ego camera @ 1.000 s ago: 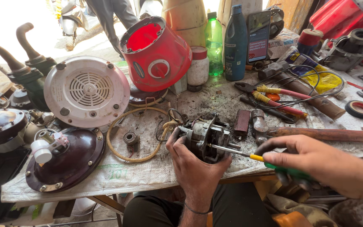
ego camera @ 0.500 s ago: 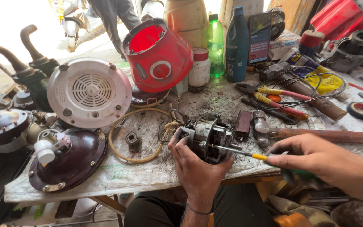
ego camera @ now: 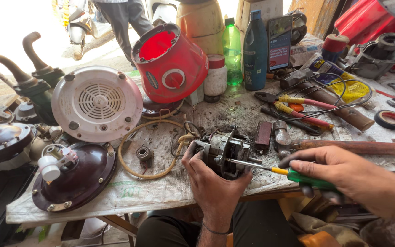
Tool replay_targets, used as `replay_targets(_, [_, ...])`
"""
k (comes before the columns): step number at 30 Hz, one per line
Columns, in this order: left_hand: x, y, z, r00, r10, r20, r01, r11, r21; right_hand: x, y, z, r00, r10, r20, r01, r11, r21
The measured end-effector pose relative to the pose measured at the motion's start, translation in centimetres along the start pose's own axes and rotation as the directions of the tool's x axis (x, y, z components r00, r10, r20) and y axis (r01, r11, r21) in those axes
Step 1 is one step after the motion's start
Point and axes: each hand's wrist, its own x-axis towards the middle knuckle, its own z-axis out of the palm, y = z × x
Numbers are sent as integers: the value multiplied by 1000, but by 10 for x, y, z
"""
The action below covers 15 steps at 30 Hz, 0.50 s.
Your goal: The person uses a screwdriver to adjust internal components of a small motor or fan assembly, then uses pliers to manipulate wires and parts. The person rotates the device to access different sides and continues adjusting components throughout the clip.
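Your left hand (ego camera: 213,180) is clamped around the small motor (ego camera: 225,153) at the lower centre of the frame, near the surface (ego camera: 129,192) edge. Your right hand (ego camera: 344,171) is closed on the green screwdriver (ego camera: 298,176), tip inside the motor. If the tip slips, it may stab your left fingers (ego camera: 189,158) or scratch the windings.

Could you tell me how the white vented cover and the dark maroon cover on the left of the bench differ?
The white vented cover stands tilted up on edge, while the dark maroon cover lies lower and flatter at the bench's front edge. The white one has a round grille of slots at its centre; the maroon one carries a small white cylindrical part and wiring instead. Both are round, of similar size, with screw points around the rim.
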Motion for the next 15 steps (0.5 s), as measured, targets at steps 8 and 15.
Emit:
replay_targets(8, [0, -2, 2, 1000, 4, -3, -4, 1000, -9, -31, -3, 19, 727, -678, -113, 370, 524, -767])
replay_targets(15, [0, -3, 3, 997, 63, -33, -63, 998, 2, -12, -5, 10, 989, -136, -59, 122, 972, -202])
